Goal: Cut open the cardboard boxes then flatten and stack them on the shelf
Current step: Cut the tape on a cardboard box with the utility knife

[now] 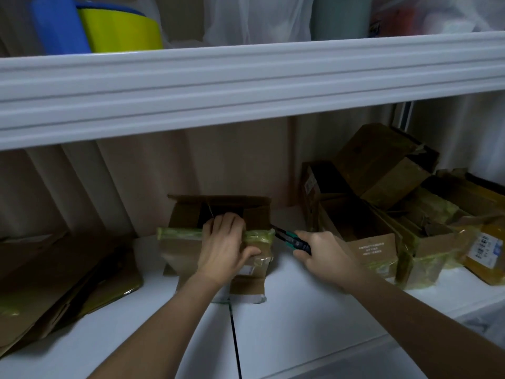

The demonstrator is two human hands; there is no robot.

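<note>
While my left hand [228,248] grips the box [218,236] steady, my right hand [321,254] holds the cutter [291,240] at its taped corner; slicing that tape [259,236] looks next.

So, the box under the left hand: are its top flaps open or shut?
Open. The box has its top flaps standing up around a dark interior; the left hand grips its front edge.

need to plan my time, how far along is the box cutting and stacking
Done: a stack of flattened cardboard lies at the shelf's left. In hand: the left hand steadies an open box while the right hand holds a cutter at its taped right edge. Left: several unflattened boxes piled on the right.
</note>
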